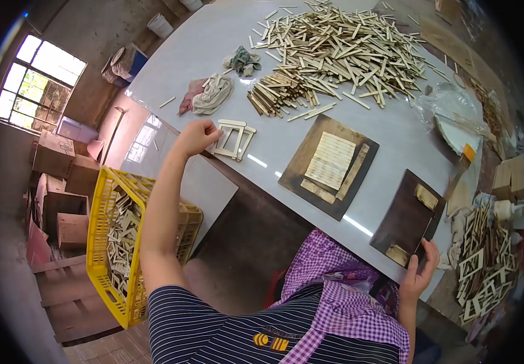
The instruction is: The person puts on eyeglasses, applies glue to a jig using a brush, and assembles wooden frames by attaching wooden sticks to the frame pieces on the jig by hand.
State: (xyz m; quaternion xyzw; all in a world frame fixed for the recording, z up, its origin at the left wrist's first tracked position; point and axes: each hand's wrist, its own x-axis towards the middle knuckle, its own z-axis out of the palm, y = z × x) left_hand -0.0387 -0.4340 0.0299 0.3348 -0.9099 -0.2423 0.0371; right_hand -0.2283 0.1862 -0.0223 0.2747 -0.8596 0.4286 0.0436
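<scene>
My left hand [196, 138] is closed, its fingertips at the left side of a small wooden stick frame [239, 143] on the table; there seem to be frames overlapping there. My right hand [419, 272] rests at the near edge of a dark board [400, 219], thumb and fingers apart. Small light wooden pieces lie at two ends of that board. Between the hands, another dark board [345, 205] carries a panel of pale sticks laid side by side [333, 159], bordered by wooden strips.
A large heap of loose wooden sticks [347, 48] covers the table's far side. Crumpled cloths [213, 94] lie at the left. A yellow crate [95, 242] full of frames stands below my left arm. More frames [483, 261], a brush [463, 161] and a plastic-covered tray [456, 130] are at right.
</scene>
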